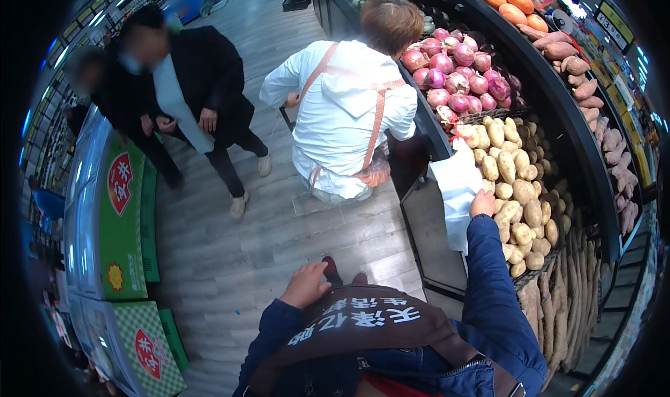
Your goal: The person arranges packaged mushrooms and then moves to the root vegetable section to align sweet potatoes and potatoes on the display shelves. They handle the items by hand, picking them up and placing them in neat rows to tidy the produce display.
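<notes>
My right hand (482, 203) reaches out and grips the edge of a white plastic bag (454, 187), which hangs over the front rim of the produce stand. Right beside it lies a heap of potatoes (515, 187). Beyond the potatoes is a pile of red onions (460, 75). My left hand (307, 285) is held low before the dark brown apron (361, 313), which bears writing. Nothing shows in its slightly bent fingers, though their tips partly overlap in this view.
A person in a white hooded jacket (345, 119) crouches against the black produce stand (439, 135). Two people in dark clothes (209, 72) stand by the chest freezers (123, 213) at left. Long yams (555, 297) stand at the near end; sweet potatoes (583, 88) fill the upper shelf.
</notes>
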`<action>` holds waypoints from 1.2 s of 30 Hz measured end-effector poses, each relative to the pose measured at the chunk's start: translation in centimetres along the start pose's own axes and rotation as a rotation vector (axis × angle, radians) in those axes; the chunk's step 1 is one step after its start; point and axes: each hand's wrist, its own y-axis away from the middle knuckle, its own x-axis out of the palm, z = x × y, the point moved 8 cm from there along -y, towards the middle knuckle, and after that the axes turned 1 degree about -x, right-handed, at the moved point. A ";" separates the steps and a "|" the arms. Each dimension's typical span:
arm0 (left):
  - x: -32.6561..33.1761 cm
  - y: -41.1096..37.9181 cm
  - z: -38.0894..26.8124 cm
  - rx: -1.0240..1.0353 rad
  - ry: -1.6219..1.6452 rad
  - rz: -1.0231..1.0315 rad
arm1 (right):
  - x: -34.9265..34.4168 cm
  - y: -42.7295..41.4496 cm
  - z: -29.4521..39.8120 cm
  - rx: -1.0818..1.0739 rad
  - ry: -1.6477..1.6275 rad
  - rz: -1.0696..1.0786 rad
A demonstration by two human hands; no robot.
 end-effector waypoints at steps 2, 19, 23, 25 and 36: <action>0.0 0.1 -0.1 0.002 -0.011 -0.004 | -0.5 0.5 0.5 0.000 0.032 -0.046; -1.5 0.2 2.7 -0.006 0.003 0.012 | -0.3 3.9 4.4 -0.054 -0.034 0.047; -3.1 -0.1 4.6 -0.024 0.048 0.051 | 4.8 3.8 2.4 0.081 -0.087 0.145; -3.8 0.0 5.7 -0.017 0.013 0.066 | 7.0 3.8 2.3 0.166 -0.058 0.236; -5.8 -1.7 8.8 0.045 -0.015 0.103 | 4.7 2.4 6.9 0.132 0.238 0.233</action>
